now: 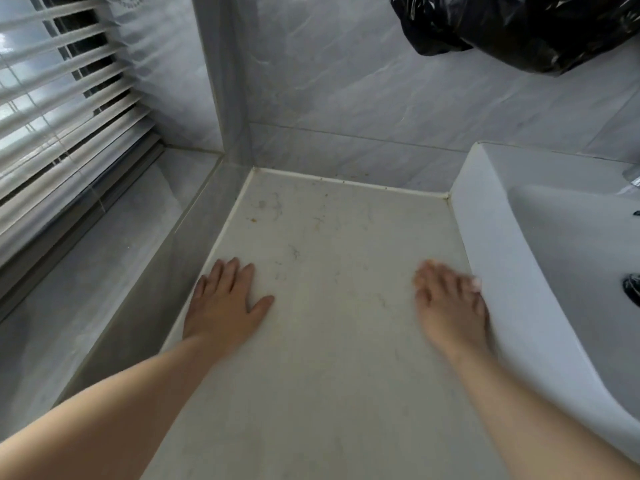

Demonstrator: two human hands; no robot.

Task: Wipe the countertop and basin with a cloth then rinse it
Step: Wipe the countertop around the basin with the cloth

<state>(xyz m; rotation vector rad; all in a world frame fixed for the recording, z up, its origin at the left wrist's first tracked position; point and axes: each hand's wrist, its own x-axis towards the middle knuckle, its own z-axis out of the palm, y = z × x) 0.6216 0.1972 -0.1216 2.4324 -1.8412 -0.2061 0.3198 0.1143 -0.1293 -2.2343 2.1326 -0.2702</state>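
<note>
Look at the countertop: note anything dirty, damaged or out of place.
Orange-brown specks and faint grey smudges soil the countertop near its back left corner; dark spots dot the sealant strip along the wall.

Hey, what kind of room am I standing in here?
Most likely a bathroom: a white basin beside a pale countertop, grey marble-look wall tiles, and a slatted window blind.

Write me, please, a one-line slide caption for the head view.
Left hand flat on the stained countertop, blurred right hand open next to the white basin, no cloth in view.
</note>
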